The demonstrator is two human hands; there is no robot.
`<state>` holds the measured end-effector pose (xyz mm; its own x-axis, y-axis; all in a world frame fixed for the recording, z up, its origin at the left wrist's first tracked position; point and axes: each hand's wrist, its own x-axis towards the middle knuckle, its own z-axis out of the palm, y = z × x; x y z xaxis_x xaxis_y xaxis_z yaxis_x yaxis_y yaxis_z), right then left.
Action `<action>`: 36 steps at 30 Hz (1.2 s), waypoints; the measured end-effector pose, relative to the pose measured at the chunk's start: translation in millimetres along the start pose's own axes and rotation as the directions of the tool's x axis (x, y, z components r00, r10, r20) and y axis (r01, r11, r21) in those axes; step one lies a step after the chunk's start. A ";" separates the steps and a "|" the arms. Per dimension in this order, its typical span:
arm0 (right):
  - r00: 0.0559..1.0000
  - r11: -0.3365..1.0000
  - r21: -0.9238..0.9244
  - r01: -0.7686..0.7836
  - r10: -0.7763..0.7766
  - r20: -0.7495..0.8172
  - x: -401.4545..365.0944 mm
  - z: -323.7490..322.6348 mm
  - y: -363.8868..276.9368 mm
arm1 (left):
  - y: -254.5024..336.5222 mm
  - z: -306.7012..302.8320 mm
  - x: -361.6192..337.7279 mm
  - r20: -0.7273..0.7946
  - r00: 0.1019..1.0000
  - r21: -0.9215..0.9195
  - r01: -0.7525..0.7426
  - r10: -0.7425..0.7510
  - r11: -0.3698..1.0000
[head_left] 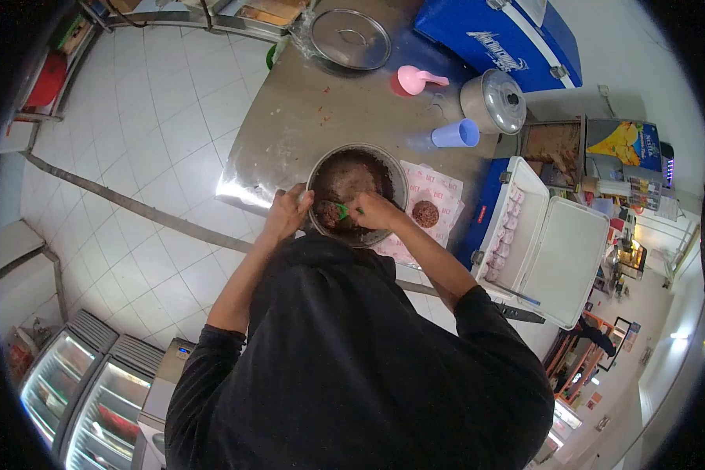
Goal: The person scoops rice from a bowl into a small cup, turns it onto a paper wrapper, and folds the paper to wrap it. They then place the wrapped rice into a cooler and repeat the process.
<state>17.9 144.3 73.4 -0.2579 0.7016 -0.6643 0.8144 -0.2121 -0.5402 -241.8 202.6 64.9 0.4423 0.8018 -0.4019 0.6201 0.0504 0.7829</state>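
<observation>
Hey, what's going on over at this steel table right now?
A person in a black top stands at the steel table. Their left hand grips the rim of a metal bowl filled with a dark brown mixture, and their right hand holds a green utensil in it. One round brown ball lies on printed paper beside the bowl.

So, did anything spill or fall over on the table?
A little. The lilac cup seems tipped on its side on the steel table, and a few reddish crumbs lie scattered beyond the metal bowl that the left hand grips while the right hand holds a green spoon in it. Nothing looks broken.
</observation>
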 end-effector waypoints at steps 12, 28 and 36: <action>0.961 0.949 0.181 0.257 -0.231 -0.151 -41.7 -92.0 15.5 | 22.9 -61.1 -8.1 -0.289 0.956 0.048 -0.038 0.050 0.998; 0.455 0.848 -0.422 -0.320 -0.253 -0.854 -103.7 -4.1 -64.6 | 94.3 27.9 51.2 0.537 0.843 -0.839 0.528 0.047 0.130; 0.702 0.910 -0.189 -0.369 0.139 -0.699 -107.1 -62.0 -66.9 | 62.5 -29.4 4.1 0.451 0.892 -0.884 0.450 -0.019 0.124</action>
<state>23.2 125.5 212.7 0.2958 0.9381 -0.1803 0.9346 -0.3233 -0.1486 -220.3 226.5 126.1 0.6753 0.4458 -0.5876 -0.2970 0.8936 0.3366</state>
